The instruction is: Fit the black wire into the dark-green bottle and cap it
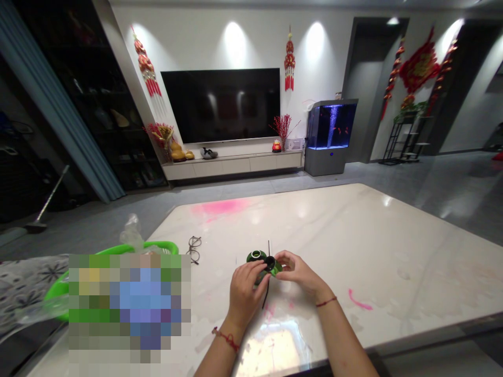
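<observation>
My left hand (247, 288), with a red cord bracelet at the wrist, curls its fingers round the left side of a small green and black round piece (275, 269). My right hand (299, 273) pinches the same piece from the right with thumb and fingers. A dark round opening faces up between the hands. Just behind the left fingertips sits a dark green round part (256, 255) with a white ring on top; whether the two are joined I cannot tell. A thin black rod (265, 299) lies under the hands, its middle hidden.
The pale marble-look table (393, 246) bears pink stains. Eyeglasses (194, 249) lie left of the hands. A green basket (165, 245) with plastic bags stands at the left, partly blurred out. Beyond are a television (222, 104), a low cabinet (236, 165) and a fish tank (330, 128).
</observation>
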{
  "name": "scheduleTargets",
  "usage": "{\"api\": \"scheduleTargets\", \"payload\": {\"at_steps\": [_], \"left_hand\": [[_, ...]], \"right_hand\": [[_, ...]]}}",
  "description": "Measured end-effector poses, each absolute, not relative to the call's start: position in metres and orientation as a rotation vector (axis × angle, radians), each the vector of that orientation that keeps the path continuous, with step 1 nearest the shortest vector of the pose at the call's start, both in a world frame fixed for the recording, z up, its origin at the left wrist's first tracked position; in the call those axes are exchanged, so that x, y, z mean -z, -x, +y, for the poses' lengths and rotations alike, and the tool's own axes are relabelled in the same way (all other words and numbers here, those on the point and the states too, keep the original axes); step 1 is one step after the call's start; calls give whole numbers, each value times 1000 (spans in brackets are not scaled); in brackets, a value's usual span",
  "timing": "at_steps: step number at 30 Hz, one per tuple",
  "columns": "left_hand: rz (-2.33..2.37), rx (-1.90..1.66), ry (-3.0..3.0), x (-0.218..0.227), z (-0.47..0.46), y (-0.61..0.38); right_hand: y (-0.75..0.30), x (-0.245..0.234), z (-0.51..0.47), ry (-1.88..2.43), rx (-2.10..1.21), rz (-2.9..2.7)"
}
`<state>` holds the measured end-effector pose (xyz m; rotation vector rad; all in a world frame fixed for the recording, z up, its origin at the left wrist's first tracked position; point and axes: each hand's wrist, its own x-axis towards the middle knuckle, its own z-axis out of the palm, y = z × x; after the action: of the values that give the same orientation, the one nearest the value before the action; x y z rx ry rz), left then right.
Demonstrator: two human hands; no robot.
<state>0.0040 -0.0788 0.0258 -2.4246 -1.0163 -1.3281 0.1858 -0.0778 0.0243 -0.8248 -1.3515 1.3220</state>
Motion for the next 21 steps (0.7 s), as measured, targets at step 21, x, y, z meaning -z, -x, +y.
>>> {"api": "scheduleTargets", "payload": {"at_steps": [21], "left_hand": [[-1036,1368,2428,-26,-81,-5]], "right_hand": [[-184,-21,-76,831,-1295,-1358]]}}
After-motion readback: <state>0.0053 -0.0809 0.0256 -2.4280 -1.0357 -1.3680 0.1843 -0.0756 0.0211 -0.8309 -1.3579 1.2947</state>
